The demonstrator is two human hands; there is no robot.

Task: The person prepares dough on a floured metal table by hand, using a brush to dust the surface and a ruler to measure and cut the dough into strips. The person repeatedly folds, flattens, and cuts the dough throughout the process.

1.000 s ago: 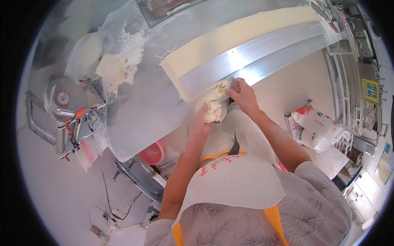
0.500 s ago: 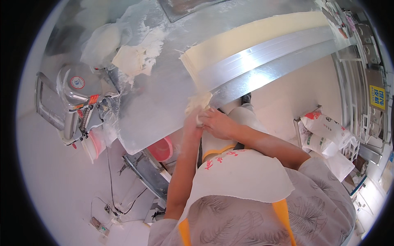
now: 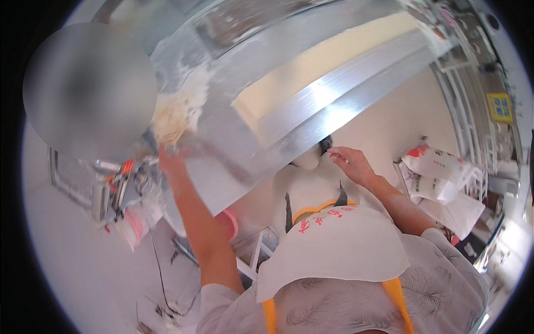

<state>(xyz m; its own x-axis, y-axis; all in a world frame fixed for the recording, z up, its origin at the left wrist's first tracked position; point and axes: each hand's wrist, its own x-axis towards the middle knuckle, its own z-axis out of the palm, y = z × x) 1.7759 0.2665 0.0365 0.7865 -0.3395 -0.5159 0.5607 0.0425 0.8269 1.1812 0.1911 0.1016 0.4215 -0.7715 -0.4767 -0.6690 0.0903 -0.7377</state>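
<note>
My left hand [image 3: 173, 160] reaches out over the left part of the metal worktable [image 3: 214, 167]. It is at the near edge of a crumpled piece of pale yellow dough [image 3: 171, 123] lying on loose flour [image 3: 196, 89]. Motion smears its fingers, so its grip on the dough is unclear. Held in the air off the table's front edge, my right hand [image 3: 353, 164] has loosely bent fingers, apart, with nothing in them. A long, wide strip of pale dough sheet [image 3: 328, 55] lies along the table beside a shiny metal strip [image 3: 339, 78].
A metal machine [image 3: 114, 178] stands at the table's left end, partly hidden by a blurred grey disc [image 3: 89, 92]. Below are a pink basin [image 3: 225, 222] and a cable [image 3: 161, 273]. White sacks [image 3: 439, 172] and a white rack [image 3: 467, 128] stand at right.
My hands were together at the table's front edge around a piece of dough. They have parted: the left went far left with dough, the right moved right. The view has shifted.
</note>
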